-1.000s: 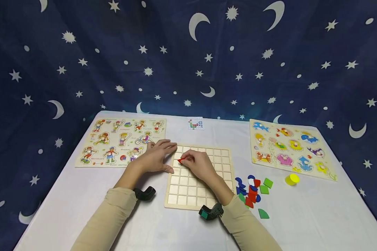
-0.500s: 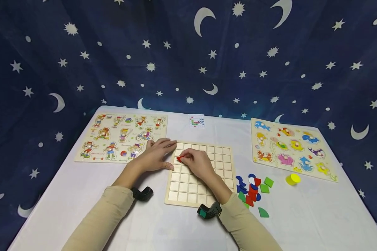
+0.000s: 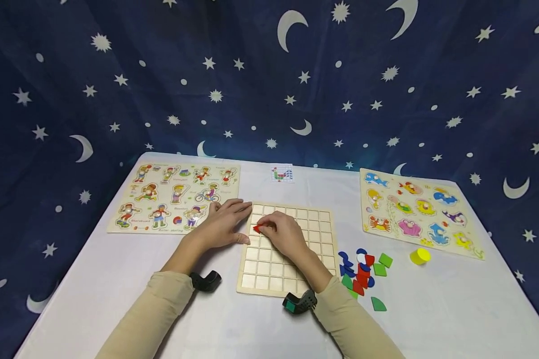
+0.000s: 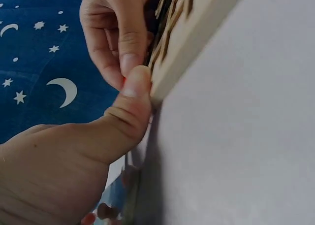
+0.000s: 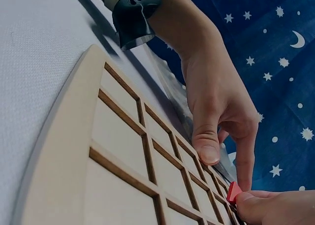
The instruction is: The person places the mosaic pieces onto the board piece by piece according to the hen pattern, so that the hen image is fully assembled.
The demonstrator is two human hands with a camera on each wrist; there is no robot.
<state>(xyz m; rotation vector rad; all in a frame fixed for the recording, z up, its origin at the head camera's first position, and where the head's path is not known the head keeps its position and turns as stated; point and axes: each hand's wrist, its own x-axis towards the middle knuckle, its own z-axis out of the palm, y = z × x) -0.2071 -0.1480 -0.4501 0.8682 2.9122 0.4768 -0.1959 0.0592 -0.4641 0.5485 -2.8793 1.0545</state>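
A square wooden grid board (image 3: 260, 291) lies in the middle of the table. Over its upper left cells, my right hand (image 3: 285, 234) pinches a small red triangle (image 3: 256, 229) between thumb and fingertips. The right wrist view shows the red triangle (image 5: 233, 191) tilted close over the cells. My left hand (image 3: 224, 224) rests at the board's left edge with fingers extended, its thumb right at the frame. In the left wrist view, the thumb of my left hand (image 4: 74, 146) hides most of the red piece.
Loose blue, red, green and white pieces (image 3: 362, 275) lie right of the board, with a yellow cylinder (image 3: 419, 256) farther out. A sports puzzle (image 3: 161, 230) is at left, a sea-animal puzzle (image 3: 388, 179) at right. A small printed pattern card (image 3: 282, 173) lies behind the board.
The head view has tilted slightly. Both hands stay at nearly the same place on the board, the right one keeping its pinch on the red triangle.
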